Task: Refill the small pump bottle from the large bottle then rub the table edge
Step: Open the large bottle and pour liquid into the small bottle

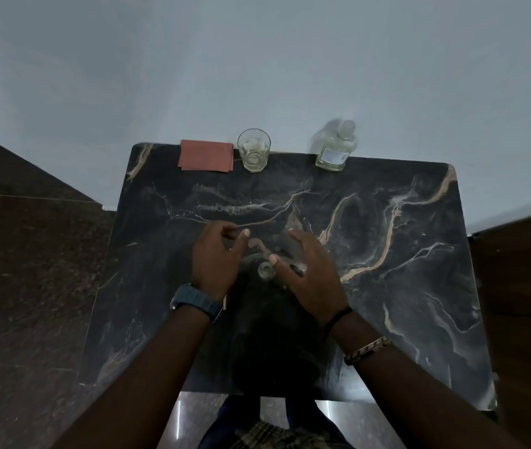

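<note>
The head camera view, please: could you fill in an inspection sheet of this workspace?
Surface: dark marble-patterned table with pale veins, set against a grey wall.
Job's things: large clear glass bottle at the far edge, capped; small clear bottle between the hands, neck open, blurred.
Clutter: clear drinking glass and reddish-brown folded sheet at the far edge.
Grips: left hand and right hand flank the small bottle, fingers spread; contact unclear.
Cables: nothing seen.
Surroundings: dark speckled floor left, brown wooden panel right.
</note>
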